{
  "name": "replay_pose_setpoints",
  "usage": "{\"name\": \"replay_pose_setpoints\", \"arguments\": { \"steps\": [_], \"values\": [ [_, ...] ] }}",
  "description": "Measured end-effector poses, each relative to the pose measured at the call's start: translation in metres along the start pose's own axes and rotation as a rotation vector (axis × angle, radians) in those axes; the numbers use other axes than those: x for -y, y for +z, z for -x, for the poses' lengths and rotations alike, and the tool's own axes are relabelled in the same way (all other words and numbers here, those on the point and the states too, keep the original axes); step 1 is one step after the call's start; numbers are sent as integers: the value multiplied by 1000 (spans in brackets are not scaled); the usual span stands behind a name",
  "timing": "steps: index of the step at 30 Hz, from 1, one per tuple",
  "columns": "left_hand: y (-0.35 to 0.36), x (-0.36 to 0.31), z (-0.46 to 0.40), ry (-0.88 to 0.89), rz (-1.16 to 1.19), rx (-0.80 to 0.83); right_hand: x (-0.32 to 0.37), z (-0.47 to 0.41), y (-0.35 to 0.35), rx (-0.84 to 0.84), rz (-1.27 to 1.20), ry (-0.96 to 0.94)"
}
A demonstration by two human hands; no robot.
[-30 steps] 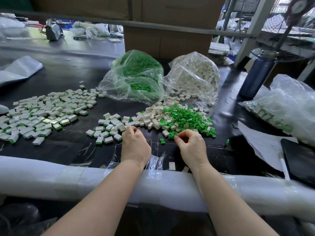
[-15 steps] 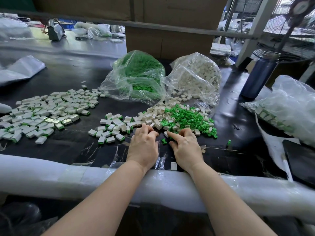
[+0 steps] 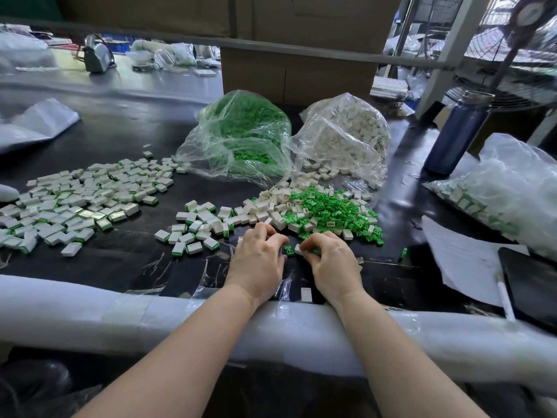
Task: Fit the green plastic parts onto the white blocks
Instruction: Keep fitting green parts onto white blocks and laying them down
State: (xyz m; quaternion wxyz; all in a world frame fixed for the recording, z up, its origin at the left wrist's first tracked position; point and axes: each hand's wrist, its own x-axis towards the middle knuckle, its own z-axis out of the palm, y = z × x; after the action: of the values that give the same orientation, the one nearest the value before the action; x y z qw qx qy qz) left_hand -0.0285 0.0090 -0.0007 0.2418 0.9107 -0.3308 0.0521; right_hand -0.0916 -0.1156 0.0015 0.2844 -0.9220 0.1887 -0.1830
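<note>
My left hand (image 3: 259,257) and my right hand (image 3: 331,260) are close together on the black table, just in front of the loose pile. My right hand pinches a white block (image 3: 298,249) at its fingertips. A green plastic part (image 3: 289,251) sits right beside that block, at the curled fingertips of my left hand, which seem to pinch it. Behind the hands lies a heap of loose green parts (image 3: 331,212) mixed with loose white blocks (image 3: 271,206). Fitted blocks with green ends (image 3: 196,230) lie to the left of the hands.
A wide spread of fitted blocks (image 3: 75,200) covers the left. Clear bags of green parts (image 3: 241,137) and white blocks (image 3: 346,137) stand behind. A blue bottle (image 3: 455,137), another filled bag (image 3: 506,188), paper (image 3: 464,257) and a dark tablet (image 3: 530,282) are right. A padded white rail (image 3: 120,309) borders the near edge.
The hands came together from apart over the last second; now they have drawn slightly apart again, showing the white block and green part between the fingertips.
</note>
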Motion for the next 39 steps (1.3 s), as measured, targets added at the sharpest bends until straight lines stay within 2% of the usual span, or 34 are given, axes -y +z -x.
{"name": "replay_pose_setpoints", "arguments": {
  "steps": [6, 15, 22, 29, 32, 39],
  "values": [
    [2, -1, -1, 34, -48, 126, -1, 1, 0, 2, -53, 1],
    [1, 0, 0, 49, -30, 53, 2, 2, -1, 12, -69, -15],
    [0, -3, 1, 63, -38, 90, 2, 3, -3, 26, -67, 2],
    [-3, -3, 1, 38, 35, -25, 0, 0, -1, -1, 0, -7],
    [-7, -4, 2, -14, 149, -131, 0, 1, 0, 4, 21, -50],
    [-8, 2, -1, -157, 351, -191, 4, 2, 2, 112, 146, -124]
  ]
}}
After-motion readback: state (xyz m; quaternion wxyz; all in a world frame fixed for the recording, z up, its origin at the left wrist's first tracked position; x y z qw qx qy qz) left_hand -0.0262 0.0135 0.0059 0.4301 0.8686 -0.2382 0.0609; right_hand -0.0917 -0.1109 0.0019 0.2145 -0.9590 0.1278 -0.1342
